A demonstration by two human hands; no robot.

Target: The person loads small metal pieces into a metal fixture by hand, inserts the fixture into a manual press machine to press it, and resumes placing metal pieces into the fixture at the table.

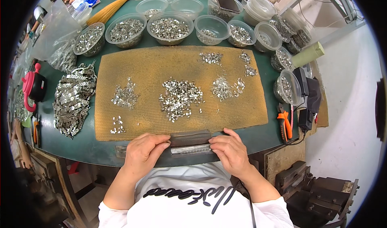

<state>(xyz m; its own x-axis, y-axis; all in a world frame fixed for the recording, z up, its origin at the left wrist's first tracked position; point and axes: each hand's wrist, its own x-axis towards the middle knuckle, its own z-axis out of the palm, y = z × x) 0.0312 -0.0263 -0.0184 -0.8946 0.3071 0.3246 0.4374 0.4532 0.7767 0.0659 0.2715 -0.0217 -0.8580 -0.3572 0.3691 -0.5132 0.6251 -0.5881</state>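
At the table's near edge, a dark flat block (189,139) lies behind a narrow silver metal bar (190,149) with a row of fine marks. Left of these, my left hand (146,152) is closed, thumb and fingertips pressed together close to the block's left end. My right hand (230,150) is closed in a pinch at the right end of the bar and block. Whatever is between the fingertips of either hand is too small to make out. Beyond both hands, a brown textured mat (149,62) carries a big pile of small silver metal pieces (181,99).
Smaller piles (125,95) lie around the mat. Clear plastic bowls (170,28) of metal pieces line the back. Metal strips (75,101) are heaped left, near a black-and-pink container (34,86). Orange-handled pliers (284,125) lie right. A broom (109,12) lies at the back left.
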